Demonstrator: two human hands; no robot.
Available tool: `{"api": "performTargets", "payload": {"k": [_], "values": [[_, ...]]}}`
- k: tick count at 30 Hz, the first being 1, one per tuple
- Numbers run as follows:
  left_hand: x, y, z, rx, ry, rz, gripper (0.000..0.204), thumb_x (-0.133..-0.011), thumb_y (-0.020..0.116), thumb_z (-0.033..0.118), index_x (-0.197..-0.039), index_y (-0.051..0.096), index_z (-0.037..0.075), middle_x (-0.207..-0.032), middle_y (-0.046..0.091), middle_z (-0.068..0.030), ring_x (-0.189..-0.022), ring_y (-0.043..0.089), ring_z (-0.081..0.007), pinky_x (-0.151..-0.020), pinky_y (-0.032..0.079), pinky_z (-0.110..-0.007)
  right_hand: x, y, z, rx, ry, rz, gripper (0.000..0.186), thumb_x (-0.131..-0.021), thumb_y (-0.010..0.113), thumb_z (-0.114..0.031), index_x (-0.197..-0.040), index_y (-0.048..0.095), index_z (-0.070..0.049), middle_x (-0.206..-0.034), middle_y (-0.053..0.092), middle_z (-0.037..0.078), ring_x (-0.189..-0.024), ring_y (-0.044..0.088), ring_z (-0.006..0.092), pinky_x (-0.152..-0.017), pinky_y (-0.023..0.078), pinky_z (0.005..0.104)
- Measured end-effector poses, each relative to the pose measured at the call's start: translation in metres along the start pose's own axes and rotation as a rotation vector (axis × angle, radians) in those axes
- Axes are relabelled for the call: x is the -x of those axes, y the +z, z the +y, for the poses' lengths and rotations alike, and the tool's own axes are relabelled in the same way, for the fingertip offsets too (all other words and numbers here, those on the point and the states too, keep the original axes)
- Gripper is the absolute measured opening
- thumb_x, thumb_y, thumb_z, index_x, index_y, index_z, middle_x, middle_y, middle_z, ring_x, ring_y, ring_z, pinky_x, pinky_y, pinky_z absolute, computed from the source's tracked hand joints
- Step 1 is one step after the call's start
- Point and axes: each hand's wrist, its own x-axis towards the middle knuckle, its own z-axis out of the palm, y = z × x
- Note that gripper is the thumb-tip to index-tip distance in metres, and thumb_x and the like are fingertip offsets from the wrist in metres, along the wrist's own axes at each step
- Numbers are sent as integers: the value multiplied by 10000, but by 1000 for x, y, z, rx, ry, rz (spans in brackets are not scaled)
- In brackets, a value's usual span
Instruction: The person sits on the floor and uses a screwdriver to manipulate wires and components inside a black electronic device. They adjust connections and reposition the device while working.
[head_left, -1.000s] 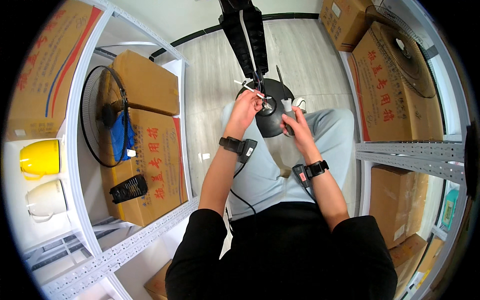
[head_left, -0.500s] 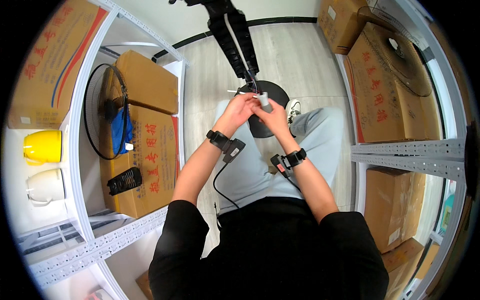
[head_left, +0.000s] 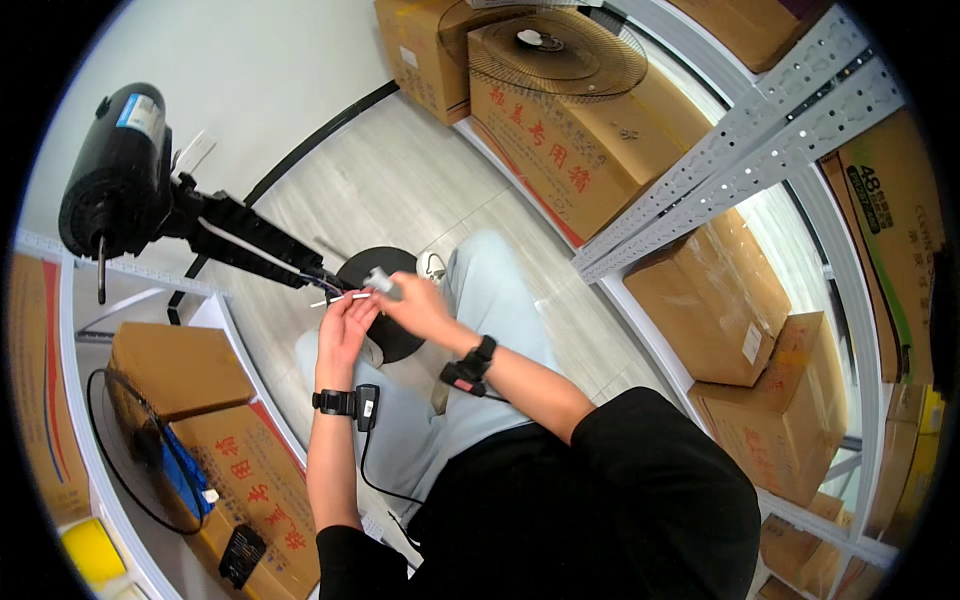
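My right hand (head_left: 415, 305) is closed around the grey handle of a screwdriver (head_left: 380, 283); its blurred shaft points up to the left. My left hand (head_left: 345, 330) has curled fingers pinched on a thin white piece (head_left: 337, 298), beside exposed wires at the lower end of a black fan stand (head_left: 260, 245). That stand leans left and carries a black cylindrical motor (head_left: 115, 170) with a bare metal spindle. Under my hands, between my legs, is a round black base (head_left: 390, 340), partly hidden by my hands.
Metal shelving (head_left: 760, 130) on the right holds cardboard boxes (head_left: 700, 290) and a wire fan guard (head_left: 560, 75). On the left are more boxes (head_left: 180, 370), a black fan guard (head_left: 100, 440), a blue cloth (head_left: 183, 470) and a yellow mug (head_left: 90, 550).
The view has swung round, bringing the motor into sight at left. My right hand has come in beside my left with the screwdriver, which has tilted from upright toward the left.
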Motion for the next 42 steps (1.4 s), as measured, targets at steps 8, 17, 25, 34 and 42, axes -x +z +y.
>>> {"api": "performTargets", "payload": {"k": [8,17,25,34,42], "values": [[-4,-46,32,-45,218,60,181,-923,504,90,-1047,563,-27,-1029,638,-179,-897,647,-279,-959,507,-435,-77,-247,85,592,147,763,277,-797,706,-305,-899,654,-53,-814,677,182,-771,662,376,-681,522,465],[-11,-49,33,170,303,-41,169,-922,505,94,-1051,539,-10,-981,592,-152,-913,621,-256,-1024,463,-444,-115,-346,154,771,491,838,299,-832,659,-282,-1013,631,-46,-987,688,185,-918,663,389,-789,532,479],[3,-47,38,142,356,9,324,-1014,471,300,-1157,499,12,-962,587,-153,-828,600,-217,-988,482,-434,-122,-343,157,812,545,780,312,-823,643,-301,-987,654,-37,-980,692,197,-926,665,389,-792,535,477],[0,-36,34,119,339,61,332,-1013,483,321,-1224,487,65,-935,594,-132,-744,577,-165,-846,508,-371,-107,-338,148,652,382,952,300,-804,632,-296,-955,652,-37,-896,684,216,-875,658,402,-761,510,487],[9,-45,35,-148,480,83,441,-1010,486,193,-1423,336,153,-980,628,-120,-757,562,-133,-606,428,-248,-27,-153,53,-105,135,187,226,-822,728,-258,-907,667,-57,-683,632,23,-547,593,74,-549,477,264]]}}
